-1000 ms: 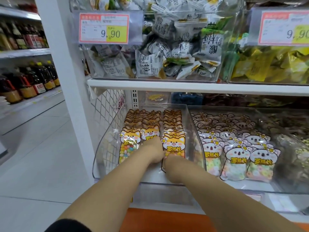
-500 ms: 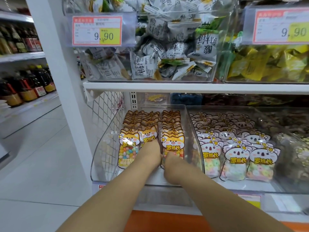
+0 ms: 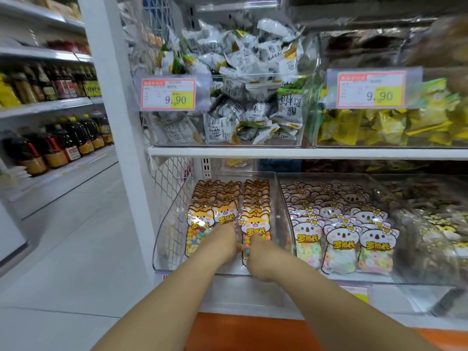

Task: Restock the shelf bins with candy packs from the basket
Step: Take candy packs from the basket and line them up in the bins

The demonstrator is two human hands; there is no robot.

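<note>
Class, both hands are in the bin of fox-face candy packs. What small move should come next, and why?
Probably withdraw both hands: left hand and right hand sit low among the front fox-face packs, whose rows reach the back of the clear bin.

Three rows of orange fox candy packs (image 3: 255,225) stand in one clear bin (image 3: 166,239); beside it, three koala packs (image 3: 340,240) face front in a second. Two upper bins (image 3: 253,145) of loose sweets sit on the shelf (image 3: 304,153) above, and two price tags (image 3: 168,95) read 9.90
</note>
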